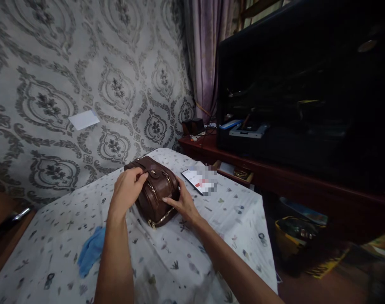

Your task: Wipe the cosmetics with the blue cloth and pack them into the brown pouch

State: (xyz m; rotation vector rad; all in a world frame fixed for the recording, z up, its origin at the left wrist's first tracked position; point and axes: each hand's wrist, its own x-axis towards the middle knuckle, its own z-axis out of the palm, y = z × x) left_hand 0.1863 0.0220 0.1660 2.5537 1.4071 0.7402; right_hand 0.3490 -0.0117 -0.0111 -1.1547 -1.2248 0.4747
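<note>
A small brown leather bag (pixel 157 190) with gold zips lies on a table covered by a white patterned cloth (pixel 211 236). My left hand (pixel 127 188) is closed over the bag's top left, fingertips pinching at the strap or zip near the top. My right hand (pixel 181 202) rests against the bag's right side, fingers pressed flat along it and steadying it. A phone (pixel 199 179) with a lit screen lies on the cloth just right of the bag.
A blue cloth (pixel 91 250) lies on the table at the left. A dark wooden cabinet (pixel 275 173) with a large black TV (pixel 306 84) stands to the right. Patterned wallpaper with a white note (pixel 84 119) is behind. Clutter lies on the floor at right.
</note>
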